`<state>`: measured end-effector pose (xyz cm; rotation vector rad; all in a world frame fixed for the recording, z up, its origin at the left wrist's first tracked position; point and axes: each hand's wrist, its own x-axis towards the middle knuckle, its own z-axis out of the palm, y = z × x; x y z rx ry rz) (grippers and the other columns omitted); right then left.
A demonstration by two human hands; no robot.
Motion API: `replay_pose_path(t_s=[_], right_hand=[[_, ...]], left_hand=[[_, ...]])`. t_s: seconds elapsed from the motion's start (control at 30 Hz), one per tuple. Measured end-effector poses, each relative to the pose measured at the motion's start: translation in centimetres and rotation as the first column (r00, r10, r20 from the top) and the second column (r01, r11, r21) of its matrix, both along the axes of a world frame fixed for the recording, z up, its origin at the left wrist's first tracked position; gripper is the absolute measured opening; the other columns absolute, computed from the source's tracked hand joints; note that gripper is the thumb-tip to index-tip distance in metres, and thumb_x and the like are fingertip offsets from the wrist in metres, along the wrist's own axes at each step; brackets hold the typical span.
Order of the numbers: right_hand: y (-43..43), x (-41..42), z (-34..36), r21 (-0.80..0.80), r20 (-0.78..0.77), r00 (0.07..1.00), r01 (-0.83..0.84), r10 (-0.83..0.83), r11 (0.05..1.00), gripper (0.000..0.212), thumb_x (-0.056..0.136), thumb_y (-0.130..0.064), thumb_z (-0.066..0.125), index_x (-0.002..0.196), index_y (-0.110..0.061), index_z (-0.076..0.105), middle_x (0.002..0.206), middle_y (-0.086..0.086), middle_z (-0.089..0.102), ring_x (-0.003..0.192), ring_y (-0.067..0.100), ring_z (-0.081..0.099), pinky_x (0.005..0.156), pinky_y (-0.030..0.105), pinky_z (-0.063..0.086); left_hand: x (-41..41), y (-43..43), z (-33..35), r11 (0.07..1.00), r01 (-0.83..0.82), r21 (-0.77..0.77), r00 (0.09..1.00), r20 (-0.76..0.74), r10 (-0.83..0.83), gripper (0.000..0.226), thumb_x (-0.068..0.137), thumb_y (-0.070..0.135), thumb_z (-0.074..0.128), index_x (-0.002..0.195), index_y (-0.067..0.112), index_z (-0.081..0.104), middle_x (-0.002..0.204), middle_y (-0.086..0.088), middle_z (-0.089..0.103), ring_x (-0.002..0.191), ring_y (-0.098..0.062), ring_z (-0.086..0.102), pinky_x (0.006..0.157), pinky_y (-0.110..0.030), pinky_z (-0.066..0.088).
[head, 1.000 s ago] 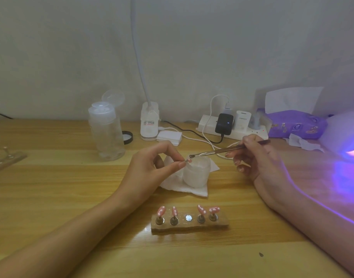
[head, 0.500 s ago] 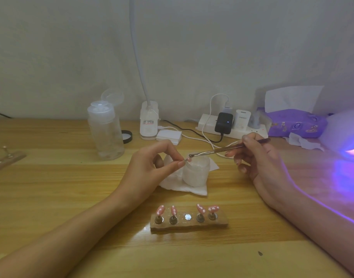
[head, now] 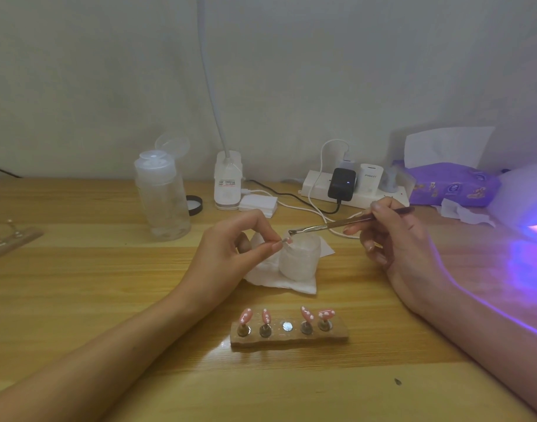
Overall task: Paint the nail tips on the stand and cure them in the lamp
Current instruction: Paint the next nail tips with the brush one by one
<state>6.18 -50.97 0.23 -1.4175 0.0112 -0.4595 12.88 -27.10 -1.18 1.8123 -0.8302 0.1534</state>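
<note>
clear bottle (head: pixel 163 199), white power strip (head: pixel 315 182), black charger (head: pixel 341 184), purple tissue pack (head: pixel 452 184), wooden table (head: pixel 78 284)

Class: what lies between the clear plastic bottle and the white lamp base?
A small round black-rimmed lid lies on the wooden desk there, as the head view shows.

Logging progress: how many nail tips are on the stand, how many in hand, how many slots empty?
Pink nail tips on the stand: 4
Nail tip pinched in the left hand: 1
Empty slots on the stand: 1
Total nail tips: 5
</note>
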Motion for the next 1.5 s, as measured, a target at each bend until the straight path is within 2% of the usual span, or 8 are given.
replay_pose_path(t_s=[0.13, 0.5, 0.67, 0.83, 1.0, 1.2, 1.37, 1.5], right_hand=[[-0.06, -0.01, -0.17, -0.023, -0.031, 1.0, 0.005, -0.006, 1.0, 0.026, 0.102, -0.023, 0.049, 0.078, -0.022, 0.058, 0.078, 0.012, 0.074, 0.05, 0.008, 0.05, 0.039, 0.015, 0.033], [-0.17, -0.05, -0.25, -0.016, 0.007, 1.0, 0.023, -0.023, 1.0, 0.024, 0.102, -0.022, 0.049, 0.079, -0.019, 0.054, 0.078, 0.011, 0.074, 0.047, 0.006, 0.049, 0.038, 0.015, 0.032], [0.0, -0.01, -0.23, -0.049, -0.016, 0.999, 0.031, -0.032, 0.998, 0.025, 0.102, -0.024, 0.05, 0.078, -0.021, 0.055, 0.078, 0.011, 0.075, 0.048, 0.006, 0.049, 0.038, 0.015, 0.032], [0.17, -0.18, -0.02, -0.055, 0.021, 1.0, -0.01, 0.011, 0.998, 0.03, 0.101, -0.026, 0.051, 0.073, -0.028, 0.059, 0.078, 0.01, 0.074, 0.05, 0.008, 0.049, 0.04, 0.015, 0.033], [0.07, -0.24, 0.08, -0.017, 0.015, 0.999, 0.037, -0.037, 0.999, 0.029, 0.103, -0.019, 0.047, 0.075, -0.021, 0.053, 0.075, 0.01, 0.074, 0.048, 0.006, 0.047, 0.038, 0.014, 0.031], [0.16, -0.2, 0.01, -0.046, -0.003, 0.999, 0.05, -0.05, 0.998, 0.033, 0.103, -0.019, 0.048, 0.071, -0.025, 0.057, 0.075, 0.011, 0.074, 0.048, 0.006, 0.048, 0.038, 0.014, 0.031], [0.34, -0.35, 0.14, -0.067, 0.049, 0.999, 0.002, 0.001, 0.998, 0.034, 0.101, -0.024, 0.049, 0.069, -0.031, 0.059, 0.078, 0.011, 0.074, 0.05, 0.008, 0.049, 0.04, 0.015, 0.032], [0.19, -0.22, 0.0, -0.056, 0.006, 0.998, 0.066, -0.065, 0.996, 0.031, 0.103, -0.018, 0.048, 0.073, -0.023, 0.055, 0.075, 0.011, 0.073, 0.047, 0.007, 0.046, 0.038, 0.015, 0.029]], left_hand=[[-0.02, 0.04, -0.01, 1.0, -0.001, -0.008, 1.0, -0.014, 0.001, 0.009, 0.085, 0.023, 0.075, 0.081, 0.025, 0.068, 0.088, 0.011, 0.068, 0.055, -0.008, 0.045, 0.065, -0.026, 0.048], [-0.12, 0.01, 0.04, 1.0, -0.01, 0.013, 1.0, 0.015, 0.01, 0.01, 0.086, 0.021, 0.076, 0.081, 0.025, 0.068, 0.088, 0.009, 0.068, 0.055, -0.014, 0.045, 0.063, -0.018, 0.044], [-0.15, -0.01, 0.0, 1.0, -0.011, 0.004, 1.0, 0.016, 0.011, 0.01, 0.086, 0.02, 0.076, 0.081, 0.023, 0.068, 0.087, 0.007, 0.067, 0.056, -0.021, 0.046, 0.062, -0.025, 0.045], [-0.3, -0.01, 0.16, 1.0, -0.015, -0.007, 1.0, -0.004, 0.015, 0.013, 0.086, 0.019, 0.077, 0.079, 0.024, 0.067, 0.085, 0.004, 0.066, 0.054, -0.014, 0.043, 0.062, -0.029, 0.044], [-0.63, -0.06, 0.37, 1.0, -0.017, -0.002, 1.0, -0.026, 0.017, 0.012, 0.086, 0.021, 0.076, 0.078, 0.025, 0.067, 0.085, 0.006, 0.068, 0.053, -0.009, 0.043, 0.06, -0.035, 0.045], [-0.76, -0.01, 0.43, 1.0, -0.012, -0.005, 0.999, -0.043, 0.012, 0.015, 0.087, 0.018, 0.076, 0.077, 0.024, 0.066, 0.083, 0.012, 0.068, 0.052, -0.005, 0.044, 0.054, -0.017, 0.04], [-0.81, 0.01, 0.39, 1.0, -0.015, -0.004, 0.998, -0.057, 0.015, 0.015, 0.086, 0.02, 0.076, 0.076, 0.024, 0.066, 0.082, 0.013, 0.069, 0.052, -0.004, 0.044, 0.054, -0.016, 0.041], [-0.8, -0.06, 0.4, 1.0, -0.01, -0.013, 0.998, -0.07, 0.009, 0.015, 0.086, 0.019, 0.076, 0.076, 0.024, 0.066, 0.081, 0.013, 0.069, 0.051, -0.003, 0.043, 0.052, -0.014, 0.038]])
